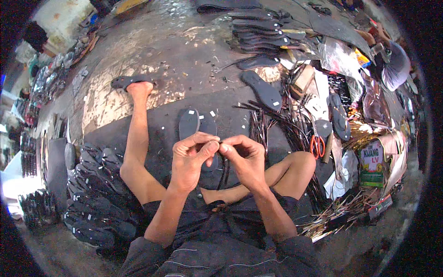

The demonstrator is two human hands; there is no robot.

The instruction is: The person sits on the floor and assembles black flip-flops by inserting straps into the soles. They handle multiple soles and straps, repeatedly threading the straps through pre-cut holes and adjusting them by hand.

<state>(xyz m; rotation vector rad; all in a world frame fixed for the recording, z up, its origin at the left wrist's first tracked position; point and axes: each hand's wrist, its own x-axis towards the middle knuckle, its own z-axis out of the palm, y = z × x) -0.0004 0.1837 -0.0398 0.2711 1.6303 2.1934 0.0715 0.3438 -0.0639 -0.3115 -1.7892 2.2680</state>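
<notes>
My left hand [189, 161] and my right hand [247, 161] meet in front of me, thumbs and forefingers pinched together at the tips. Between them is a thin dark strip [224, 173], part of which seems to hang down below the right fingers; its ends are hard to make out. Just beyond the hands, a black sandal sole [189, 122] lies on the dark mat with a small white label on it. A second black sole [208, 123] rests against its right side, partly hidden by my fingers.
Scissors with orange handles [317, 146] lie by my right knee, beside long dark strips [295, 124]. Stacked soles [258, 34] are farther off. Black sandals [99, 198] pile up at left. A green can [372, 161] and another person [392, 64] are at right.
</notes>
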